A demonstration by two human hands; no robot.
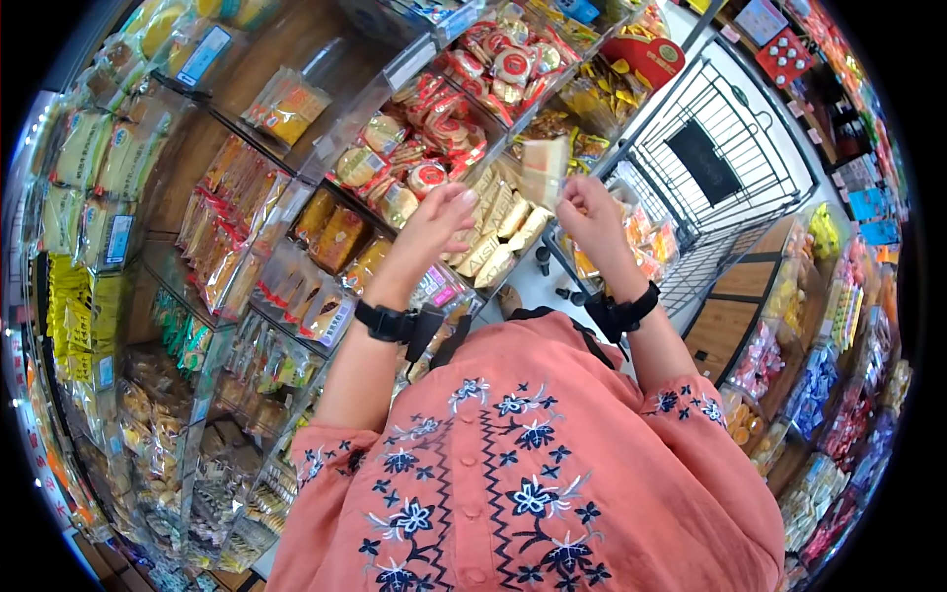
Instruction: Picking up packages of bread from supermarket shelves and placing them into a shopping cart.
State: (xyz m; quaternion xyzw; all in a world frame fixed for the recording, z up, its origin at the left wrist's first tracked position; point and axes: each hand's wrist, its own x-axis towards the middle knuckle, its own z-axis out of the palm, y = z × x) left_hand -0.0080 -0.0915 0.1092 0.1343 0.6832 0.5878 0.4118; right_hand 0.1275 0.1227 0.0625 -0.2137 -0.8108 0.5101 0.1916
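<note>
My right hand (590, 214) is closed with its fingertips at the lower right corner of a clear-wrapped packet (544, 169), pale with a reddish patch, which it holds upright above the shelf bins. My left hand (438, 222) is raised with slightly curled fingers and nothing visible in it. It hovers over the bins, between round red-and-clear wrapped pastries (427, 177) and gold wrapped bars (497, 229). Below the packet lie the gold bars, and yellow-and-brown wrapped snacks (590, 148) are behind it.
A wire shopping cart (747, 140) stands to the right, with orange-and-white packets (651, 240) at its near end. Clear-walled bins of wrapped cakes (336, 233) and bread slices (229, 214) fill the left. More stocked shelves (740, 325) line the right side.
</note>
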